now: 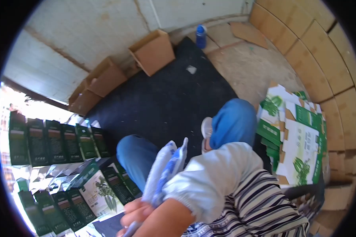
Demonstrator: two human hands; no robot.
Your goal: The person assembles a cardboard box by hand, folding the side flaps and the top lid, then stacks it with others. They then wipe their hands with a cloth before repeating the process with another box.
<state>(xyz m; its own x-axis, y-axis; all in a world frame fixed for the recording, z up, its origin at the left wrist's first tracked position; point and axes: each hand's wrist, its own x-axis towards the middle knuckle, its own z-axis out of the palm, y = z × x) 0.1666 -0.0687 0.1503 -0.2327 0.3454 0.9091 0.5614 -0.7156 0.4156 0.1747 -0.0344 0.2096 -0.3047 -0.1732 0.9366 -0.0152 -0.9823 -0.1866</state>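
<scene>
My right arm, in a white sleeve (213, 177), reaches across my body to the lower left. At its end my right hand (138, 215) is closed, partly cut off by the bottom edge. Blue-and-white soft packets (164, 172) stick up from beside its fingers and lean over my left knee. A thin greyish piece (132, 228) shows at the fingers too; what it is, I cannot make out. I see no clear part of my left hand. Left of the hand stands a green-and-white printed carton (103, 193).
Rows of green cartons (55, 142) stand at the left. Flattened printed cartons (298, 146) are stacked at the right, before a wall of brown boxes (320, 51). Open brown boxes (152, 53) and a blue bottle (201, 37) stand beyond the black mat (162, 94).
</scene>
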